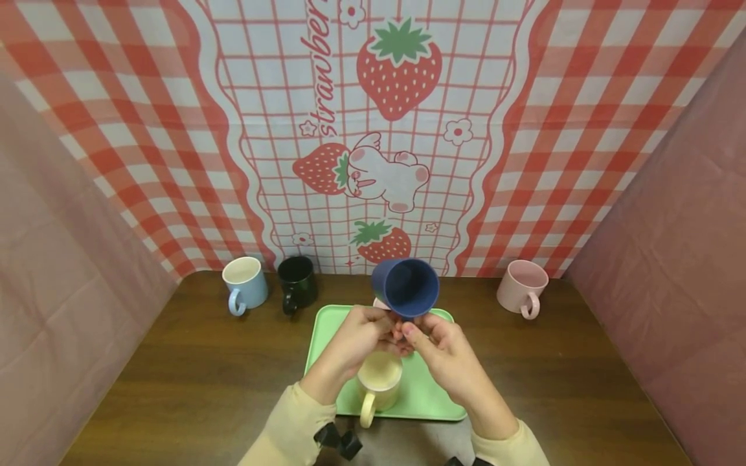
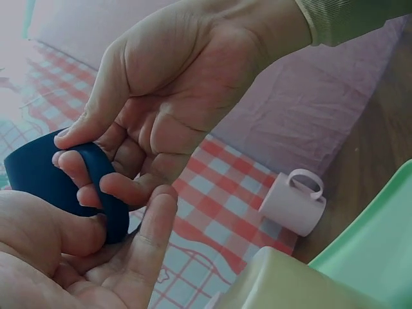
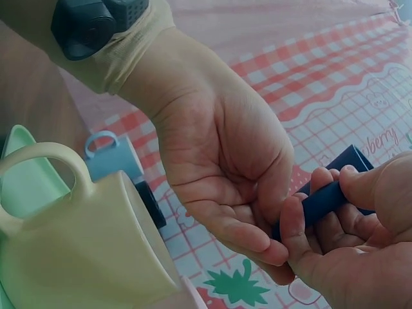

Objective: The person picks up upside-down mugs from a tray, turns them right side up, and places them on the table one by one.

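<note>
Both hands hold a dark blue mug (image 1: pixel 382 282) by its handle, raised above the far part of a green tray (image 1: pixel 428 398). Its mouth leans toward the head camera. My right hand (image 1: pixel 451 353) has fingers through the handle, its thumb pressed against the outside. At the handle's lower end, my left hand (image 1: pixel 361 330) pinches between thumb and index finger, as the left wrist view shows. A pale yellow mug (image 1: pixel 380 395) stands upright on the tray below, handle toward me. Behind the blue mug, a pale pink thing (image 1: pixel 377 303) is mostly hidden.
A light blue mug (image 1: pixel 247 288) and a black mug (image 1: pixel 298 285) stand at the table's back left. Toward the back right is a pink mug (image 1: pixel 515 291). Behind the brown table (image 1: pixel 192 382) rises a strawberry-print cloth (image 1: pixel 396 90); pinkish cloth hangs at both sides.
</note>
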A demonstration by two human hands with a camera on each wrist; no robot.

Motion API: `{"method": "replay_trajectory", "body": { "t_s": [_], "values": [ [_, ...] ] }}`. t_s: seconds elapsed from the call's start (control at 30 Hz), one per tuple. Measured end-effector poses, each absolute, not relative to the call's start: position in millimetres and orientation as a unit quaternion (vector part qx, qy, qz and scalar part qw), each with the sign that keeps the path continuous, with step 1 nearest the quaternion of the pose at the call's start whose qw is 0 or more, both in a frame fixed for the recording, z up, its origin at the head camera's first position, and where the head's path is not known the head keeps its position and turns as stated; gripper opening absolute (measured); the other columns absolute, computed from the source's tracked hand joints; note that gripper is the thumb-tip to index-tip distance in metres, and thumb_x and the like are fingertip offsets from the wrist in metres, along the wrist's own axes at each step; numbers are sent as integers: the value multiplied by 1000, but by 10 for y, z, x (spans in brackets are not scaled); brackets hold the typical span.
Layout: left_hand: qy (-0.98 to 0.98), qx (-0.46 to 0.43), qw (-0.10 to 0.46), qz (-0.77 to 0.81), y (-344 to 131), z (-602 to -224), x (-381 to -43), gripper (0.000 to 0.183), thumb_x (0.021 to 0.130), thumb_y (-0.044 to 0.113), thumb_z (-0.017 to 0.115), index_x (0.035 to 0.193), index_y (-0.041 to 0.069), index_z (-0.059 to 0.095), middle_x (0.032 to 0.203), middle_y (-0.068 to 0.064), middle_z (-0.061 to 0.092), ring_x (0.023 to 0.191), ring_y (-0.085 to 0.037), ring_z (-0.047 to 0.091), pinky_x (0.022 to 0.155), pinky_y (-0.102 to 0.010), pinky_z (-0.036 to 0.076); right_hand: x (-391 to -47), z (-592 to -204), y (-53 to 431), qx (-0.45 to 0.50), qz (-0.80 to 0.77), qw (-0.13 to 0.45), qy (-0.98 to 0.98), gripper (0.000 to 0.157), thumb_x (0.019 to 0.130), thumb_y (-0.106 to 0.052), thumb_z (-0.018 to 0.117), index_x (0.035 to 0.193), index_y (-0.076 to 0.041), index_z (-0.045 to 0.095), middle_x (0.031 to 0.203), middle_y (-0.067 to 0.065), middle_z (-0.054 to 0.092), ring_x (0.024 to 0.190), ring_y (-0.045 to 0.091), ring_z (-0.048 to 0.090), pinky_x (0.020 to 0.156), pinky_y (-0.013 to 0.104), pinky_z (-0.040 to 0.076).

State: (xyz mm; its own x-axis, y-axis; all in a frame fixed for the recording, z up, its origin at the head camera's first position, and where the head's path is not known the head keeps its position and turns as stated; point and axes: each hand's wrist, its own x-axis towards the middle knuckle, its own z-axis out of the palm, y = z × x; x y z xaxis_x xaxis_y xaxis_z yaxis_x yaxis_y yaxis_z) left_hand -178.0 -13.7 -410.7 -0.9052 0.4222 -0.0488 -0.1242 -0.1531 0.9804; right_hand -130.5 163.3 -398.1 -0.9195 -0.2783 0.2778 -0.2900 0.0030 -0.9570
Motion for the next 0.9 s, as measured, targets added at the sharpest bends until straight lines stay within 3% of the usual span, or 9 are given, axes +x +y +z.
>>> {"method": "replay_trajectory", "body": {
  "t_s": [0.33, 0.57, 0.77, 0.9],
  "values": [
    [660, 152, 178, 714, -207, -4075, -1781, 29, 108, 8, 59, 106, -17, 74, 86, -21, 79, 75, -25, 80, 76, -41, 68, -1315, -4000, 1629, 179, 668, 24, -722, 20, 111, -1, 60, 115, 17, 68, 106, 16, 74, 99, 10, 70, 87, 25, 61],
    [691, 159, 156, 688, -247, -4076, -1792, 29, 107, 10, 60, 109, -14, 76, 87, -18, 80, 74, -21, 78, 74, -38, 68, -1316, -3989, 1615, 169, 662, 27, -730, 20, 111, -2, 60, 112, 16, 69, 104, 22, 74, 96, 11, 72, 87, 26, 62],
    [707, 167, 131, 674, -264, -4057, -1779, 28, 108, 12, 63, 110, -12, 77, 88, -18, 80, 79, -33, 80, 74, -41, 68, -1327, -3979, 1631, 164, 665, 28, -728, 20, 111, -1, 61, 111, 16, 69, 103, 26, 73, 94, 13, 72, 85, 27, 62],
    [717, 172, 113, 667, -281, -4049, -1774, 26, 108, 12, 64, 112, -10, 78, 89, -17, 80, 79, -34, 79, 74, -41, 68, -1331, -3978, 1652, 162, 668, 33, -726, 20, 111, -2, 60, 110, 17, 69, 101, 25, 73, 91, 15, 71, 83, 27, 62]
  ]
}}
